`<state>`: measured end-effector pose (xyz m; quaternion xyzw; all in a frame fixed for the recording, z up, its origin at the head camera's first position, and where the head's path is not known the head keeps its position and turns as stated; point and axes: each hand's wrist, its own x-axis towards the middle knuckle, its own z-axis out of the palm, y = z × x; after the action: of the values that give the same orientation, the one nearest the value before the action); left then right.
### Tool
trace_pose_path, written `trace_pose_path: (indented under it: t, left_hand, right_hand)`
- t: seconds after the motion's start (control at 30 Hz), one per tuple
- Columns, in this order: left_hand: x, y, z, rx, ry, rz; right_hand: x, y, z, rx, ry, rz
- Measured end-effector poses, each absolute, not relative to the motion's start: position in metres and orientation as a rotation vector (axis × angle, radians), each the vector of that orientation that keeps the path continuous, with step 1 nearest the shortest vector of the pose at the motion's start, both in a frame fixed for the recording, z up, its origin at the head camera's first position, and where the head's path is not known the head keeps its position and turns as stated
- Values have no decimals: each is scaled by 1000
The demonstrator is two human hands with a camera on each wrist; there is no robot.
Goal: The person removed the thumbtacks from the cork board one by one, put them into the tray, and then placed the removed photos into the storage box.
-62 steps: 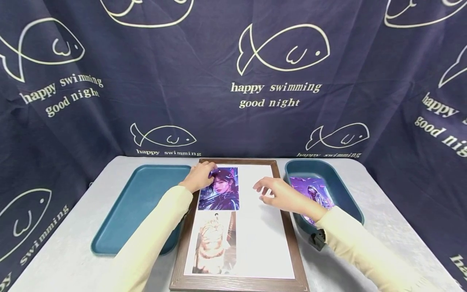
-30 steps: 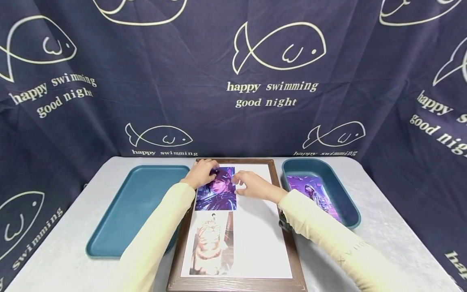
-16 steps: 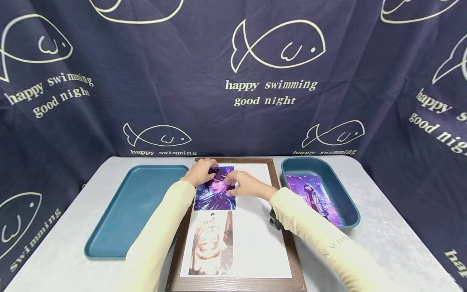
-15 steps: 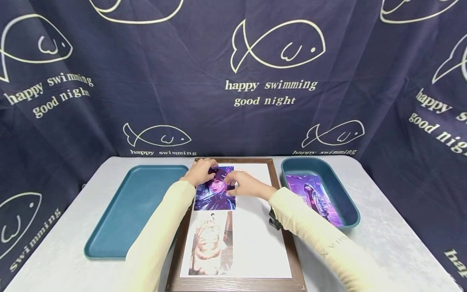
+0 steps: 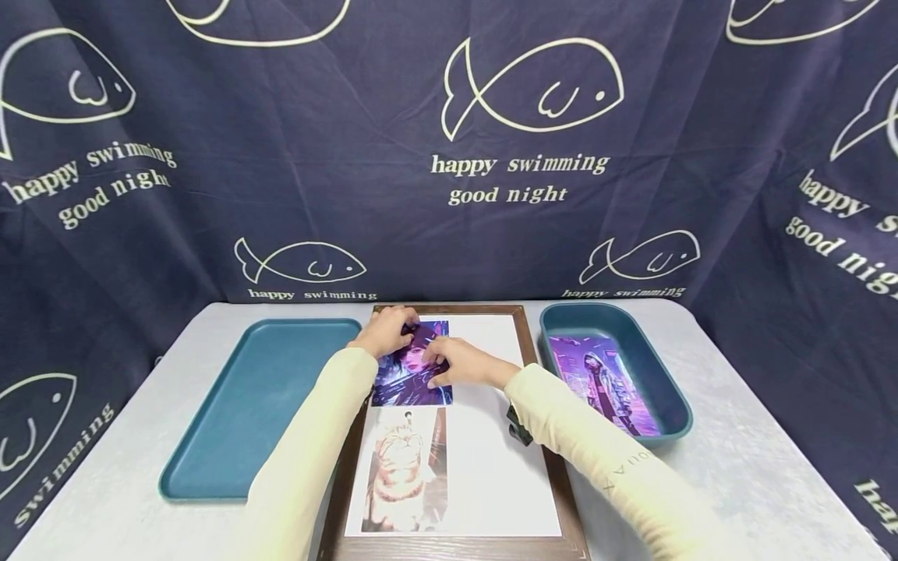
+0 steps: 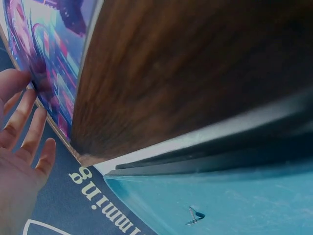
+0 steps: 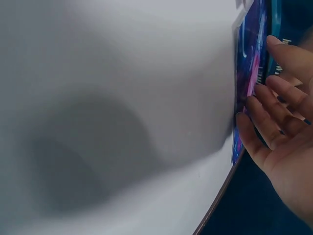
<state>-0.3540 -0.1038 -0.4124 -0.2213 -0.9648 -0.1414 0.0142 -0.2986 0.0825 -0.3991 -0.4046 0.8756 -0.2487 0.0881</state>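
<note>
A purple-blue portrait picture [image 5: 400,388] lies at the upper left of a white board in a brown wooden frame [image 5: 571,506]. My left hand [image 5: 384,331] rests at the picture's upper left corner; in the left wrist view its thumb touches the print [image 6: 61,63] and the other fingers are loosely extended. My right hand [image 5: 466,363] reaches in from the right, fingers slightly bent, fingertips over the picture's right half. In the right wrist view the right hand's [image 7: 288,156] fingertips meet the print [image 7: 244,73]. Neither hand grips anything. Below lies a cat picture [image 5: 401,475].
On the left of the frame is a flat teal tray [image 5: 259,413]; the left wrist view shows a small metal pin-like thing [image 6: 194,216] on teal. To the right stands a deeper teal bin [image 5: 673,405] holding another purple picture [image 5: 603,386]. A dark blue fish-print curtain [image 5: 421,234] hangs behind.
My right hand has come left from above the bare board onto the portrait, then slid a little further left and down. The left hand stays at the corner.
</note>
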Motion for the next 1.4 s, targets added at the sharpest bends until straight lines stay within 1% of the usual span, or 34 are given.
trace_pose_path:
  t: [0.2, 0.37, 0.53, 0.73, 1.4]
  left_hand:
    - [-356, -104, -414, -676, -2999, -398]
    - [-356, -101, -411, -721, -2966, -380]
    - [-355, -99, -408, -753, -2944, -395]
    - [-361, -101, -413, -770, -2945, -377]
    - [-366, -99, -406, -760, -2999, -349]
  right_hand:
    - [-295, 81, -400, -1234, 2632, -689]
    - [-295, 82, -403, -1221, 2667, -657]
    - [-295, 84, -406, -1265, 2686, -633]
    - [-295, 85, -409, -1259, 2678, -634]
    - [-298, 88, -409, -1300, 2654, -647]
